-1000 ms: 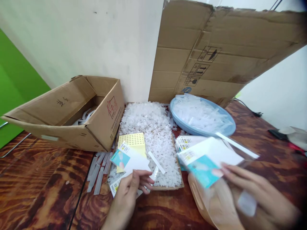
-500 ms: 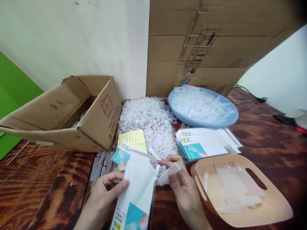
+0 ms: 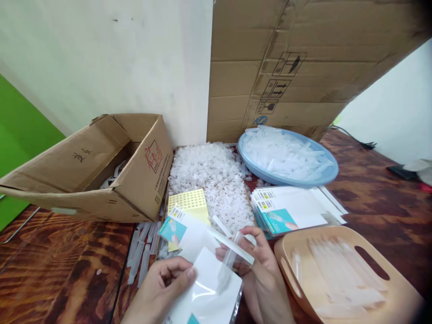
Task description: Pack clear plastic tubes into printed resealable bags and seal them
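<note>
Wooden table (image 3: 67, 261) bearing cardboard box (image 3: 141, 180), blue tray (image 3: 259, 173), orange bin (image 3: 286, 252).

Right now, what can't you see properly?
- Head view: the floor of the open box, hidden by its walls.
- Head view: the clear bag's lower end, cut off by the bottom edge.
- Head view: the tan bin's near end, cut off too.
- Head view: the card stack's tiniest print, too small.

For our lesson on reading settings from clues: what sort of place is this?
Probably a small packing workspace: a heaped blue tray, stacked printed packets and an open cardboard box suggest it.
</note>
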### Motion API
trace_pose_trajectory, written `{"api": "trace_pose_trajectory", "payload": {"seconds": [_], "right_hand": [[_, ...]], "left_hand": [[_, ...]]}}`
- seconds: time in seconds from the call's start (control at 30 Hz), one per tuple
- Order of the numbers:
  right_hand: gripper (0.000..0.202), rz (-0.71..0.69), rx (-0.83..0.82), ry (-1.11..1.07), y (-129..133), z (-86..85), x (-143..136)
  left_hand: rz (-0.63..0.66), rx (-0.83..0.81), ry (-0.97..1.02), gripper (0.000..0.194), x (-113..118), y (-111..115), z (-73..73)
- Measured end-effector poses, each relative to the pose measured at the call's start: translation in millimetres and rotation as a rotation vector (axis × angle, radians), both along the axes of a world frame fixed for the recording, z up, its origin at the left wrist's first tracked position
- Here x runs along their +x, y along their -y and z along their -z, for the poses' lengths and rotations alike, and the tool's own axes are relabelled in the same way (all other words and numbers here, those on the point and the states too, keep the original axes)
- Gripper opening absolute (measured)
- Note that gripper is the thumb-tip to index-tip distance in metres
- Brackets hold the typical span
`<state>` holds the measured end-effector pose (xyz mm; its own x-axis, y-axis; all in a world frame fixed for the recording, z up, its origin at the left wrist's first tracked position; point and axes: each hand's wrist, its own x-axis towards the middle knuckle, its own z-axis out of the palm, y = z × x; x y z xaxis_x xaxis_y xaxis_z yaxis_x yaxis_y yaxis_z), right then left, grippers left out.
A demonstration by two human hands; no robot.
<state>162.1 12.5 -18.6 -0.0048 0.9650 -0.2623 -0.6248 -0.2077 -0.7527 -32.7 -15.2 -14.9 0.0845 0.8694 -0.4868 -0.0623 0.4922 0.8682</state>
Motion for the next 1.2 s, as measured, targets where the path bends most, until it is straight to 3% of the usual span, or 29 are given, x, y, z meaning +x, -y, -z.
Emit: {"api": "trace_pose_trajectory", "payload": {"seconds": [0.07, 0.23, 0.4, 0.6, 0.73, 0.9, 1.0, 1.07, 1.13, 1.2], "right_hand": [[0.021, -0.091, 0.071, 0.08, 3, 3.7, 1], [0.037, -0.34, 0.349, 0.328, 7, 4.0, 4], [0.053, -0.504, 0.379, 0.363, 9, 0.0, 6], [0.049, -0.333, 0.345, 0.252, 8, 8.9, 8], [0.059, -0.402, 0.334, 0.302, 13, 15.9, 11], [0.05, -0.459, 0.426, 0.41, 18, 18.7, 21], [0.054, -0.514, 0.502, 0.561, 12, 9.8, 31], [0.053, -0.419, 0.491, 0.743, 3, 3.1, 36], [0.042, -0.261, 0.466, 1.024, -10, 0.5, 39], [0.027, -0.193, 0.483, 1.353, -25, 3.7, 39]], "left_hand": [[-0.013, 0.027, -0.009, 0.05, 1, 0, -1.2], [-0.03, 0.095, -0.047, 0.049, -3, 2, -2.5], [0.058, 0.161, -0.06, 0.046, -9, 6, -2.4], [0.048, 0.203, -0.115, 0.039, -12, 8, -1.9], [0.066, 0.197, -0.129, 0.039, -12, 6, -0.9], [0.124, 0.179, -0.159, 0.043, -13, 6, 1.1], [0.193, 0.194, -0.251, 0.043, -17, 14, 4.7], [0.251, 0.282, -0.395, 0.035, -18, 21, 7.8], [0.357, 0.433, -0.543, 0.026, -15, 25, 9.6], [0.453, 0.613, -0.632, 0.02, -11, 23, 8.1]]}}
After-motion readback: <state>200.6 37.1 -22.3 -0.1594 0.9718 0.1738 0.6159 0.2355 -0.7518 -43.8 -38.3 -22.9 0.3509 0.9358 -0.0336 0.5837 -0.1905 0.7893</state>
